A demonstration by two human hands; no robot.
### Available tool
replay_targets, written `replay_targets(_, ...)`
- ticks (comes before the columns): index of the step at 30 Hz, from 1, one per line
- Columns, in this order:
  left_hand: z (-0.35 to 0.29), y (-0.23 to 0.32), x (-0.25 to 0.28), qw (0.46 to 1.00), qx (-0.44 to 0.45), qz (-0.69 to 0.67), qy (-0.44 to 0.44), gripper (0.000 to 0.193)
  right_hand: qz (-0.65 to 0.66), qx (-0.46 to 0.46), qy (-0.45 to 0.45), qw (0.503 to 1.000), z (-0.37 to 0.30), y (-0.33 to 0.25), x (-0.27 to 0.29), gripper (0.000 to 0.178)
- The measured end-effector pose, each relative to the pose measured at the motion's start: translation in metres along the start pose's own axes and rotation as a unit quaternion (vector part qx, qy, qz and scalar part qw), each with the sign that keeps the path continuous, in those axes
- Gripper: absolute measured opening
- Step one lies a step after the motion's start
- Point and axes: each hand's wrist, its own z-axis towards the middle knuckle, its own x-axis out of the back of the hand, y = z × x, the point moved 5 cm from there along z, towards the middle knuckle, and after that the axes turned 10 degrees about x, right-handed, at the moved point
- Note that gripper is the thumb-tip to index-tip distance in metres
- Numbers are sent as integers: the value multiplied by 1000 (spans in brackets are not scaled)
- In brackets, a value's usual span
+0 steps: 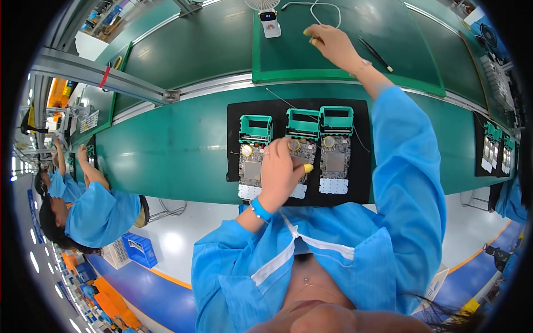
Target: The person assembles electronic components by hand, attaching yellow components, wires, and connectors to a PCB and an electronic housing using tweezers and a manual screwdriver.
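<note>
Three circuit boards lie in a row on a black mat (358, 191), each with a green plastic frame at its far end. My left hand (279, 169) is closed over the middle circuit board (300, 191), its yellow-covered thumb at the board's right side. Part of that board and the edge of the left circuit board (252, 170) are hidden by it. The right circuit board (335, 162) lies untouched. My right hand (335, 45) reaches over the far green mat, yellow-covered fingertips drawn together; whatever is between them is too small to make out.
Beyond the boards are a small white fan (270, 25), a white cable (338, 14) and dark tweezers (376, 54). A metal rail (222, 83) crosses behind the work surface. Thin wires stick out near the boards. A co-worker in blue (102, 216) sits at the left, near a blue crate (139, 250).
</note>
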Motion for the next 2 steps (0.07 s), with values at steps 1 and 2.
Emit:
replay_targets(1,0,-8,-2,994,76,-73,-25,65,77,-44,-42,995,-8,-8,1,25)
replay_targets(2,1,-16,-6,980,142,-130,-46,69,151,-91,-80,981,-20,-16,4,35)
